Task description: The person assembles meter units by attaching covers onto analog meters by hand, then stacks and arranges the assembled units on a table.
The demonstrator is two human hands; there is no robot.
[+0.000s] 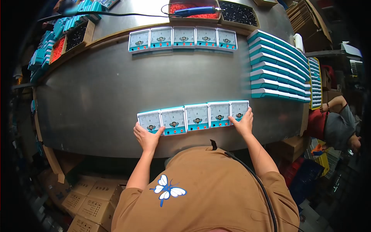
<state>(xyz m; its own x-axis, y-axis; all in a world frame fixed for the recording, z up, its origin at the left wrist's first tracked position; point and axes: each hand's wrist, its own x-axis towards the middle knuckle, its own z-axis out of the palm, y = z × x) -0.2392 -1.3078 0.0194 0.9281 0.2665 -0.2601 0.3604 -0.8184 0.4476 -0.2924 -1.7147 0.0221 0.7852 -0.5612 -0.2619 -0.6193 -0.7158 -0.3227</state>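
A row of several ammeters, white-faced with teal bases and red and black terminals, lies near the front edge of the metal table. My left hand grips the row's left end, thumb on the front and fingers around the side. At the right end, my right hand holds the row the same way, its thumb over the last meter's lower corner. The meters sit side by side, tilted slightly up to the right. Farther back, a second row of ammeters stands along the wooden rim.
Stacked rows of teal-and-white meters stand at the right. Behind the rim are a box of red parts with a blue tool and a box of black parts. Another person is at far right. Cartons lie below left.
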